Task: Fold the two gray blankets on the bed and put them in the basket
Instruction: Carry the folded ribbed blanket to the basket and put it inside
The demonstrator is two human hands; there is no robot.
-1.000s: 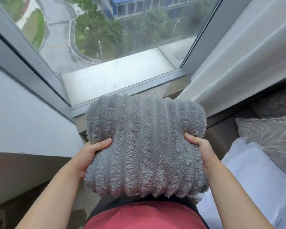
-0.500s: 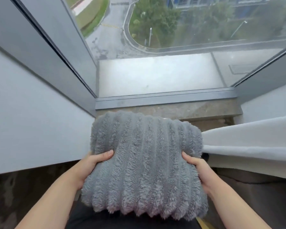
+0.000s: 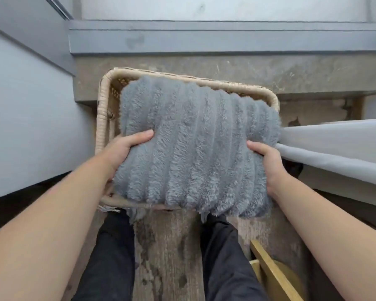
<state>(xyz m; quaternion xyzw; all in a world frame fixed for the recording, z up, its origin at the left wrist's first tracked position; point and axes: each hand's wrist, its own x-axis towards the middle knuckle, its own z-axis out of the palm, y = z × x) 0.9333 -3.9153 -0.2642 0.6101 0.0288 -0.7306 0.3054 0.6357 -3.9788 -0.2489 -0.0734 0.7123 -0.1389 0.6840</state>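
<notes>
In the head view, the only one I have, I judge this to be the placing step. The folded gray blanket [image 3: 195, 148] hangs over the basket [image 3: 102, 118] and covers most of its opening. Its far edge lies near the rim at 12 o'clock and its near edge spills past the rim at 6 o'clock, toward my legs. The basket stands on the floor [image 3: 167, 246] against a stone ledge [image 3: 204, 68], with a pale curtain [image 3: 334, 153] just beside it at 3 o'clock. My left hand [image 3: 126, 148] grips the bundle at 9 o'clock, thumb pressed into the pile on top and fingers curled out of sight beneath. My right hand [image 3: 267, 161] clamps the opposite side at 3 o'clock the same way. Both are closed firmly on the blanket. I cannot tell whether the bundle already rests on anything inside, nor whether the gray fringe at the near rim belongs to it or to a second blanket below. The next move, as I read it, calls for shifting the bundle slightly toward 12 o'clock, lowering it squarely inside the rim, and only then letting go, so the fold does not spring open.
</notes>
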